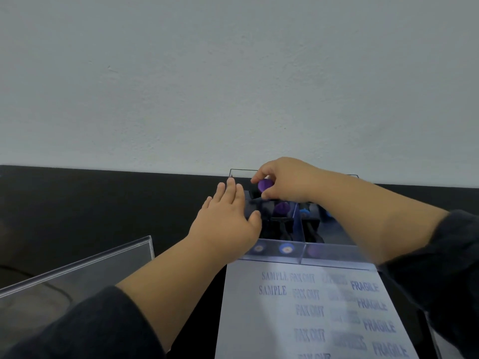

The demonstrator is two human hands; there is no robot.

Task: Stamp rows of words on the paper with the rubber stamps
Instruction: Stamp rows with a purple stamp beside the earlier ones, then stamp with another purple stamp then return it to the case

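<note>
A clear acrylic box (300,251) with dividers stands on the black table beyond the paper and holds several rubber stamps with black bodies and purple or blue knobs. My right hand (287,181) pinches the purple knob of one stamp (263,185) at the box's far left. My left hand (228,218) rests with straight fingers against the box's left wall. The white paper (305,312) lies in front, printed with columns of blue words: SAMPLE, FAX OUT, a blurred word and FRAGILE.
A clear acrylic lid or panel (77,273) lies at the left on the black table (103,203). A pale wall (233,73) rises just behind the table's far edge. Another purple-knobbed stamp (282,208) stands in the box near my hands.
</note>
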